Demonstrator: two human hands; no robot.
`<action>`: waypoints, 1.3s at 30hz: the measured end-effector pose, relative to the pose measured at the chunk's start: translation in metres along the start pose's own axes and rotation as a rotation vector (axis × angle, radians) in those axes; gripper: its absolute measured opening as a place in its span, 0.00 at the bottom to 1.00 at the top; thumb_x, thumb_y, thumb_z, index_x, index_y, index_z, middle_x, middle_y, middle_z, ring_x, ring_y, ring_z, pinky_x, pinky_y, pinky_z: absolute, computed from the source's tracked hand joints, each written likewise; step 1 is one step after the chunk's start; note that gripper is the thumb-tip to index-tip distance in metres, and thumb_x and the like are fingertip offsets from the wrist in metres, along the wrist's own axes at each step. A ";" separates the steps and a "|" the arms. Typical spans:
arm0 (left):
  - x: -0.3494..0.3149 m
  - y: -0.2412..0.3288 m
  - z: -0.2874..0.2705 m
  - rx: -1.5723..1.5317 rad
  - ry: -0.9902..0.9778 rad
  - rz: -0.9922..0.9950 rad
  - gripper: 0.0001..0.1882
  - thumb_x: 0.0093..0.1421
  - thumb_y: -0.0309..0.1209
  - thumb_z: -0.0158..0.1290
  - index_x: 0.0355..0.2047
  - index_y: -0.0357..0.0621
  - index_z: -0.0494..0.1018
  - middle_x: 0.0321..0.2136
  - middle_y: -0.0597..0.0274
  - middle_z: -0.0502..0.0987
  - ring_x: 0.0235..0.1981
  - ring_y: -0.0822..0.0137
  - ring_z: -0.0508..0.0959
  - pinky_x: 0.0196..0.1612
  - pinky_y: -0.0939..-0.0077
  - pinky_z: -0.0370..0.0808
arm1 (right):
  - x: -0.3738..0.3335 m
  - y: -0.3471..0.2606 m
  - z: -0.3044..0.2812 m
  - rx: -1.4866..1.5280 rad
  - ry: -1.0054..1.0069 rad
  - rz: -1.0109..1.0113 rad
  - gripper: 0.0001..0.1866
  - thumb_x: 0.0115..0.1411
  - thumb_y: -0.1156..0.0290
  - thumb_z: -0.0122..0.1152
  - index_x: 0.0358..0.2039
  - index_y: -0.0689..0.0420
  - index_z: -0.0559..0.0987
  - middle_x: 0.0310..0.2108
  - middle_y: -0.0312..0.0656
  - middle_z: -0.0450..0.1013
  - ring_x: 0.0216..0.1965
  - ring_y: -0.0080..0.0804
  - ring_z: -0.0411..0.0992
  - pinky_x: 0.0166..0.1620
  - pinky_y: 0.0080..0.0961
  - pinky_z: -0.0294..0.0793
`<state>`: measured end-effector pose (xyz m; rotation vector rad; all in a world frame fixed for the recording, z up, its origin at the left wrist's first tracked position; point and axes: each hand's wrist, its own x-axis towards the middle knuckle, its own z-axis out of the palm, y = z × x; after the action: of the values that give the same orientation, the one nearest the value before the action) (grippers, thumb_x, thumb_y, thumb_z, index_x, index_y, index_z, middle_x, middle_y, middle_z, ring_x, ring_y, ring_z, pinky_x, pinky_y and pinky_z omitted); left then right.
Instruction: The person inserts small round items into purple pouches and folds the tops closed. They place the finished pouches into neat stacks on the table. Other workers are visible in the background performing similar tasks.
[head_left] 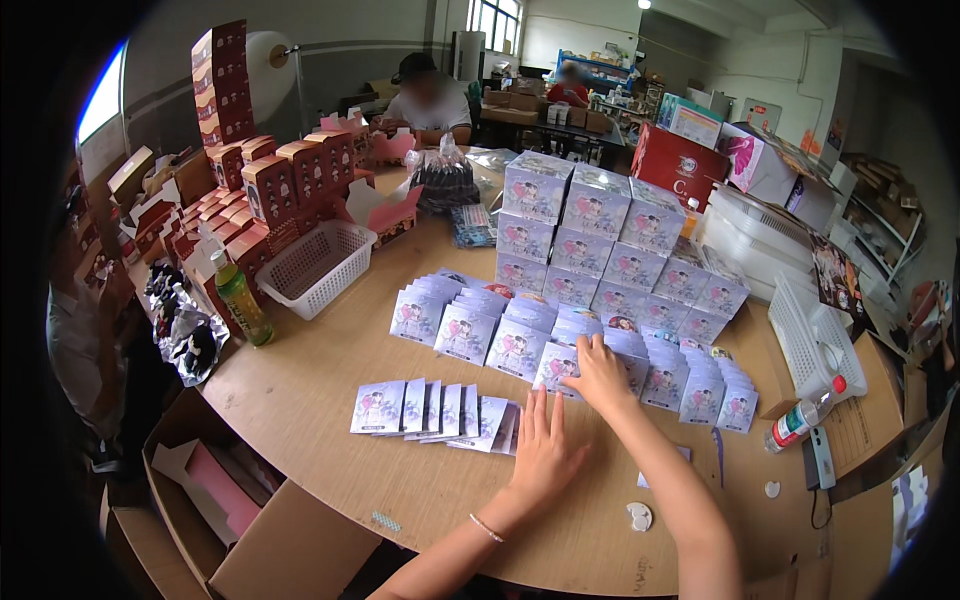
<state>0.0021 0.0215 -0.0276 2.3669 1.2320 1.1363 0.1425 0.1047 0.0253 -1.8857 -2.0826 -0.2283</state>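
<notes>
My right hand point(602, 378) is at the front of a row of lilac square packets, its thumb on the face of one packet point(555, 367) and its fingers bent over the top edge. Just below that packet, my left hand point(545, 440) lies with fingers stretched out, the fingertips close to its lower edge. A beaded bracelet circles the left wrist. To the left of this hand, several like packets point(378, 408) lie fanned out and overlapping on the table point(330, 470). More leaning rows of packets point(465, 333) stand on both sides of my right hand.
Behind the rows, lilac boxes point(595, 200) are stacked high. A white basket point(318, 270), a green bottle point(240, 300) and red-brown boxes point(290, 185) stand left. A red-capped bottle point(805, 415) and another basket point(815, 335) are right. A person point(430, 105) sits across the table.
</notes>
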 end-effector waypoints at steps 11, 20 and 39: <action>-0.005 0.004 0.003 0.009 -0.096 -0.001 0.48 0.51 0.44 0.59 0.63 0.31 0.47 0.63 0.33 0.43 0.64 0.36 0.45 0.63 0.48 0.48 | 0.005 0.001 0.018 -0.128 0.035 0.050 0.38 0.37 0.60 0.76 0.42 0.64 0.64 0.42 0.55 0.61 0.43 0.53 0.68 0.44 0.39 0.73; -0.008 0.000 0.007 0.125 -0.194 0.022 0.45 0.52 0.43 0.58 0.61 0.30 0.50 0.63 0.36 0.46 0.65 0.40 0.46 0.64 0.50 0.47 | -0.041 0.022 -0.041 0.146 0.154 0.033 0.24 0.53 0.66 0.63 0.48 0.58 0.65 0.42 0.51 0.65 0.39 0.53 0.71 0.40 0.43 0.73; 0.014 -0.026 0.047 0.353 -0.196 0.069 0.50 0.57 0.62 0.43 0.57 0.21 0.53 0.59 0.28 0.52 0.63 0.38 0.52 0.63 0.53 0.51 | -0.186 0.098 -0.072 0.327 -0.119 0.274 0.30 0.40 0.68 0.73 0.41 0.60 0.65 0.42 0.49 0.65 0.46 0.48 0.65 0.48 0.36 0.67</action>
<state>0.0256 0.0543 -0.0649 2.7167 1.3832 0.7275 0.2623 -0.0816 0.0199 -1.9838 -1.7709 0.2779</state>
